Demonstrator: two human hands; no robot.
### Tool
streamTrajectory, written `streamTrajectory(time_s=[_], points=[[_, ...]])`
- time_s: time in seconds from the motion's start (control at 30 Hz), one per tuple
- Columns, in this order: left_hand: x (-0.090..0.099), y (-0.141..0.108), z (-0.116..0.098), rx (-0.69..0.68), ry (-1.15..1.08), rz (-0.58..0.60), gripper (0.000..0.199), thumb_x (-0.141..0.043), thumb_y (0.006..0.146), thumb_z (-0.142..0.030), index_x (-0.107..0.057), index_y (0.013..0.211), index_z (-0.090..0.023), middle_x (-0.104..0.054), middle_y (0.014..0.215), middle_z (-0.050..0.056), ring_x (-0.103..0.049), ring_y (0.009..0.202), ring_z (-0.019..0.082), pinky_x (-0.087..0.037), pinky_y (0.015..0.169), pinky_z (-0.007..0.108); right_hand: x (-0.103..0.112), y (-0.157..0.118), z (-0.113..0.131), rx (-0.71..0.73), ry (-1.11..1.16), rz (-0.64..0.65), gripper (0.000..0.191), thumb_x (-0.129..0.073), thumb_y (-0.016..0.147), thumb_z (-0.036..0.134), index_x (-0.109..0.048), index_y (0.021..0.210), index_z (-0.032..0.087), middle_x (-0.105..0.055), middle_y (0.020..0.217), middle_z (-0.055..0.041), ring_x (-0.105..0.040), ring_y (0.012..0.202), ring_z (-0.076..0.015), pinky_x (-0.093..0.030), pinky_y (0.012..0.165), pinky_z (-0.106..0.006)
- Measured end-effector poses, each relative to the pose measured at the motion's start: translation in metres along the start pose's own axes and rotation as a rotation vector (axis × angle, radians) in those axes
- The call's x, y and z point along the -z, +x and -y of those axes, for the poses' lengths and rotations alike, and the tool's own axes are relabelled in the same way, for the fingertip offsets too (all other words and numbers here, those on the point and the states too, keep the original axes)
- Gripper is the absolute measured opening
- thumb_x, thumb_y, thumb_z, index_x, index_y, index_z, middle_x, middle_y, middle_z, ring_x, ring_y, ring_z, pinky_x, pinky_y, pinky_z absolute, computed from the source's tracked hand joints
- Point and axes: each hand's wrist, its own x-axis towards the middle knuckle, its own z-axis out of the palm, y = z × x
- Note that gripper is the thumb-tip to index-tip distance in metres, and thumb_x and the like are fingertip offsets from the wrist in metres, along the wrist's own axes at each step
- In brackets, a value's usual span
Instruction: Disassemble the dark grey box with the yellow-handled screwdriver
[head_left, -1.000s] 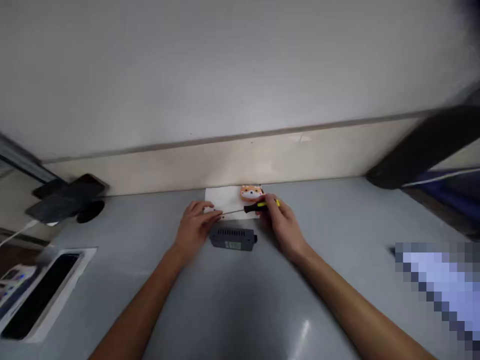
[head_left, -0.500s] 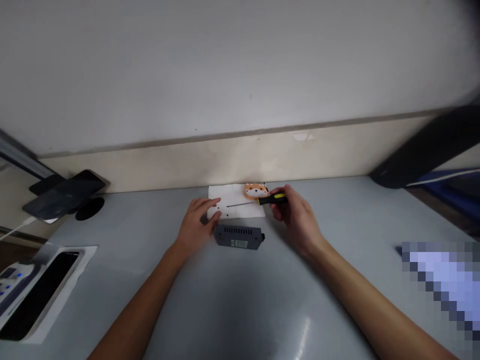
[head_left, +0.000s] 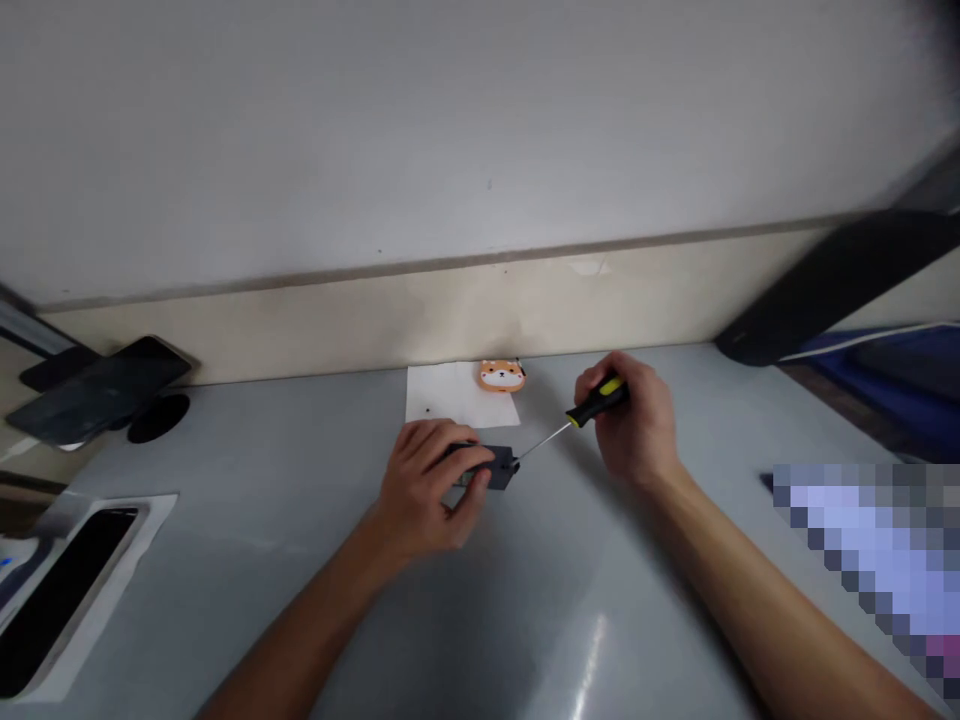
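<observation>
Standing at the back, one wall [head_left: 480,140] meets the far edge of one gray surface [head_left: 450,650]. Two arms [head_left: 757,590] reach over it, and gray spreads wide on both sides. Two dark phones [head_left: 71,590] are well off to the left. One white paper [head_left: 446,392] lies by the back edge. The left hand [head_left: 431,487] has a snug grip, fingers bent around one dark box [head_left: 502,477], just in front of the paper. The right hand [head_left: 634,420] has its grip closed on one screwdriver [head_left: 598,401], tip by the box's right end; I can't tell if they touch. One orange animal-face case [head_left: 502,376] sits at the paper's right edge, one tiny dark dot [head_left: 427,410] at its left.
</observation>
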Motion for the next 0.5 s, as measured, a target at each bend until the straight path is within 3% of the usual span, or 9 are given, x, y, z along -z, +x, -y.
streamTrajectory(time_s=[0.2, 0.5], points=[[-0.010, -0.004, -0.001, 0.024, 0.019, -0.021, 0.013, -0.063, 0.090, -0.014, -0.068, 0.098, -0.023, -0.072, 0.098, 0.002, -0.065, 0.088, 0.016, -0.043, 0.087, 0.038, 0.000, -0.002, -0.001, 0.076, -0.086, 0.002, 0.034, -0.064, 0.089, 0.042, -0.062, 0.064, 0.019, -0.054, 0.060, -0.0005, -0.047, 0.052, -0.0112, -0.034, 0.044, -0.024], [-0.012, -0.008, 0.002, 0.012, 0.071, -0.035, 0.007, -0.064, 0.092, -0.018, -0.066, 0.095, -0.025, -0.074, 0.098, 0.000, -0.068, 0.087, 0.015, -0.040, 0.095, 0.040, -0.003, -0.014, 0.024, 0.274, -0.298, 0.038, 0.034, -0.061, 0.091, 0.036, -0.065, 0.061, 0.020, -0.056, 0.060, -0.0003, -0.047, 0.050, -0.0110, -0.035, 0.045, -0.026]])
